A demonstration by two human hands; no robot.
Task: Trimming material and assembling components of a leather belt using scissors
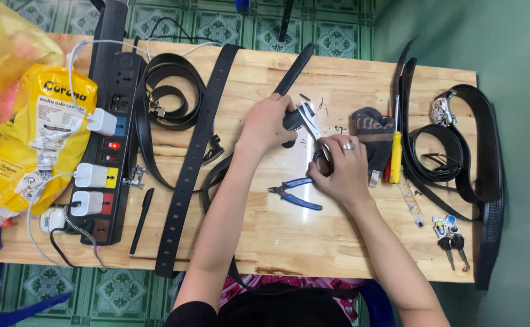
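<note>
Left hand [268, 124]: closed around a black belt [294, 71] near its cut end, pressing it to the wooden desk [337, 224] at centre.
Right hand [340, 166]: ring on one finger, gripping the handles of scissors [309, 120], blades parted against the belt end held by the left hand.
Blue-handled pliers [295, 194]: flat on the desk, just below both hands.
Long punched black strap [195, 151]: lying lengthwise, left of the left forearm.
Coiled black belts [171, 91]: upper left, beside the black power strip [110, 139] with white chargers.
Grey cloth [371, 130]: just right of the right hand.
Keys [449, 239]: lower right, near further coiled belts [458, 145].
Yellow bag [29, 139]: far left edge.
</note>
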